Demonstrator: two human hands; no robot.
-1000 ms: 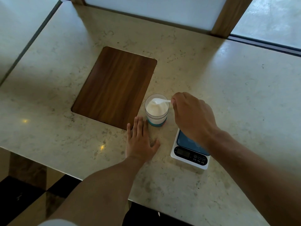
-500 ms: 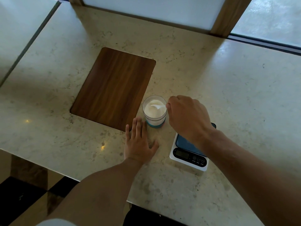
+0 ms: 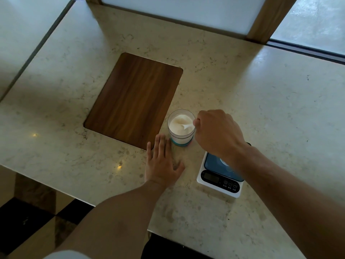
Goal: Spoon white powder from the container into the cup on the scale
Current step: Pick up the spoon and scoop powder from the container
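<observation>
The right hand is closed around the handle of a small white plastic spoon, and the spoon's bowl is down in the white powder inside the round clear container with the teal bottom. So this looks like the scooping part, and the powder in the spoon has not gone to the cup yet. The container stands on the pale stone counter, just beside the near right corner of the dark wooden board. The left hand lies flat and open on the counter, holding nothing, just in front of the container and very close to its bottom; I cannot tell if a finger touches it. The white kitchen scale with the blue top sits to the right of the container and nearer to the person. The right arm covers most of the scale's top, so the cup is almost all hidden. Only a small pale bit shows by the wrist, and I cannot tell how much powder is in the cup. The scale's little screen is too dark to read.
</observation>
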